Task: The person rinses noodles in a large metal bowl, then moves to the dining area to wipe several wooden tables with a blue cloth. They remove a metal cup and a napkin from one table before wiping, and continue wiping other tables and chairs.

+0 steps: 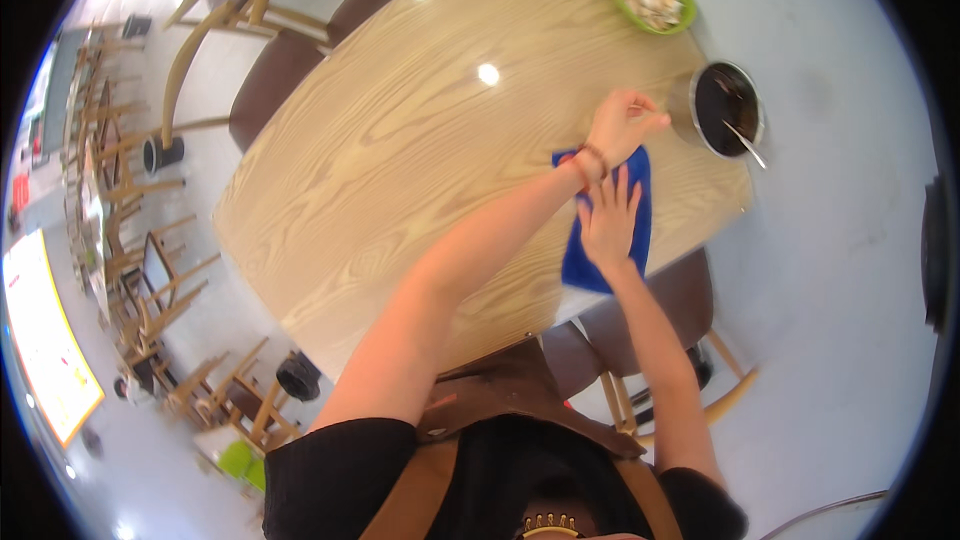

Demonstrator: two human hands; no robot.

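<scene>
My left hand [624,121] reaches across above the wood-grain table [420,157], wearing beaded bracelets at the wrist. Its thumb and fingers are bent toward each other; whether anything small is between them I cannot tell. A blue cloth [577,262] lies at the table's near right part, partly under my left wrist. Pressed flat on that cloth, my right hand [609,229] has its fingers spread. Just right of my left hand stands a metal pot [681,109] of dark liquid, a spoon handle [748,146] leaning out over its rim.
A green bowl [691,6] of pale, broken pieces stands at the table's far right corner, beside the wall [825,165]. Brown-seated chairs [277,75] line the far left side. Another chair [679,296] is tucked under the near edge. More tables and chairs fill the room at left.
</scene>
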